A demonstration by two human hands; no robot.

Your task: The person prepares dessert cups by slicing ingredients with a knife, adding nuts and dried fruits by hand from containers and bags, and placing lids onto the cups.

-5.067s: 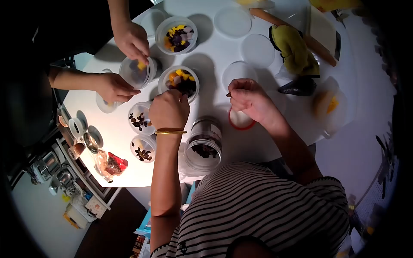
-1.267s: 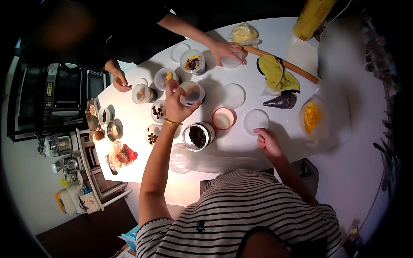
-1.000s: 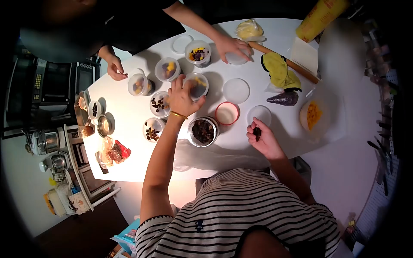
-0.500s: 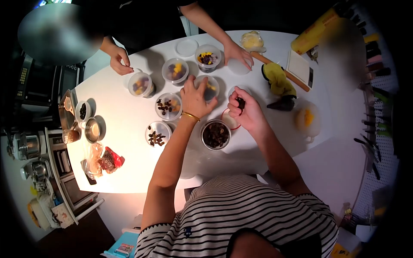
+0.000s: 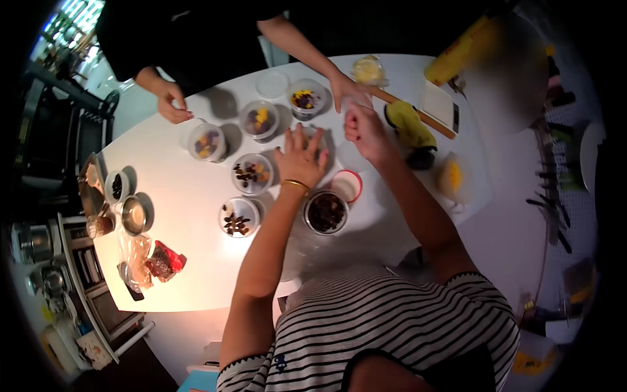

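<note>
White tabletop curves beneath you, dim at right. Your left hand, fingers spread, hides most of a tub near the jar of dark pieces. Your right hand curls closed, blurred, by a co-worker's hand; you can't tell what it holds.

We spread the fingers of our left hand over a clear tub, the gold bracelet at our wrist. We curl our right hand beside a co-worker's reaching hand; blur keeps us from telling whether we hold anything in it. Near our left forearm we see two round tubs of dark pieces. Between our forearms we have an open jar of dark pieces, with a red-rimmed lid just beside it. Beyond our right hand, a yellow-green glove lies against a rolling pin.
</note>
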